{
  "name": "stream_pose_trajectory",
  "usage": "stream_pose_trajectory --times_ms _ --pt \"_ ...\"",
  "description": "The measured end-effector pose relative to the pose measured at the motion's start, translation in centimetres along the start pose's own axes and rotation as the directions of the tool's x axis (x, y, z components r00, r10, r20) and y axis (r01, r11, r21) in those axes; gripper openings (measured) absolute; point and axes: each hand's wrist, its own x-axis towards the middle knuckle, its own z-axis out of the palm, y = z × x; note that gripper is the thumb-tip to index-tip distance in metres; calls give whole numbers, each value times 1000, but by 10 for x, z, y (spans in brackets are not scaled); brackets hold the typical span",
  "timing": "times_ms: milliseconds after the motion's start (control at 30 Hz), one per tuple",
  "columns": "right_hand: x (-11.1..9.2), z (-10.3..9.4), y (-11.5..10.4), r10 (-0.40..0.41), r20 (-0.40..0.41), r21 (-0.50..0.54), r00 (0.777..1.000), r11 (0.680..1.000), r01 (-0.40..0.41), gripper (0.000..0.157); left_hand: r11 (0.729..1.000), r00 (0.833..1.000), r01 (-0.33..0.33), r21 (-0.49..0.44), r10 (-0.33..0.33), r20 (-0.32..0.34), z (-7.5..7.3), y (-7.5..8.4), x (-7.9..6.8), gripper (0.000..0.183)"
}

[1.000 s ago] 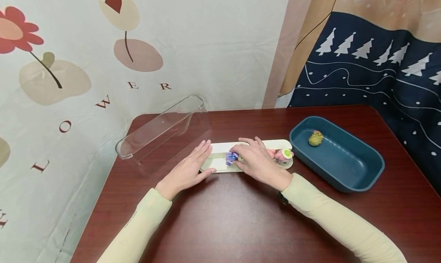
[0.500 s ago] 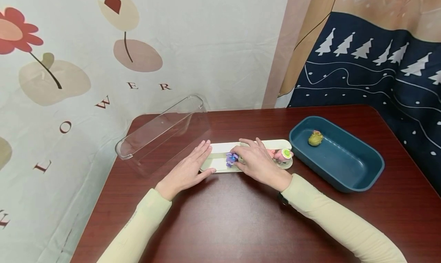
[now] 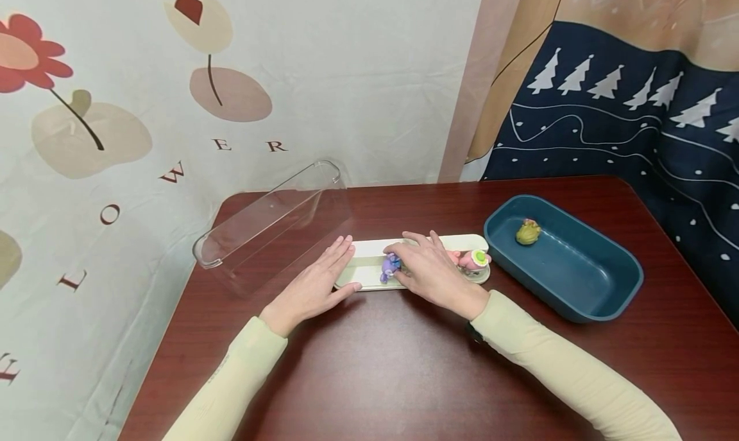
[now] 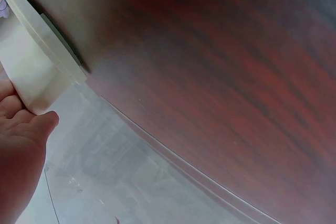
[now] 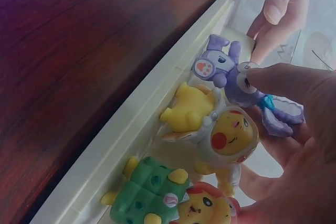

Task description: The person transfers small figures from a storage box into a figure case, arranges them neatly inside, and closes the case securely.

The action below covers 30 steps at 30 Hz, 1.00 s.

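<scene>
My right hand [image 3: 433, 271] pinches a purple rabbit figurine [image 5: 239, 80] by the head, between thumb and fingers, over a long cream tray-like case [image 3: 369, 274]. Beside the rabbit in the right wrist view lie a yellow figurine in a white hood [image 5: 233, 135] and a figurine in a green suit [image 5: 149, 190] with an orange-rimmed head. At the case's right end sits a pink figurine [image 3: 476, 260] with a green-and-white top. With fingers straight, my left hand [image 3: 314, 284] rests against the case's left end. Part of the row is hidden under my right hand.
A clear plastic cover [image 3: 271, 216] leans at the back left of the dark red table [image 3: 369, 377]. To the right stands a dark blue-green bin [image 3: 583, 268] with one yellow-green figurine [image 3: 528, 232] inside. Patterned curtains hang behind.
The purple rabbit has turned in my right fingers and shifted slightly to the right. My left hand stays at the case's end.
</scene>
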Motion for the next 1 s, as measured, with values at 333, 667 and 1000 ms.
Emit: stream_pose_trajectory --times_ms 333,667,1000 --pt "2 -2 -1 23 23 1 999 1000 -23 62 1000 1000 -7 0 7 -5 0 0 0 79" --pt "2 -13 -1 30 21 27 999 999 -30 74 1000 999 -28 13 29 -27 0 0 -1 80" --pt "-7 -30 2 31 0 68 1000 997 -31 80 1000 1000 -5 9 5 -5 1 -1 0 81"
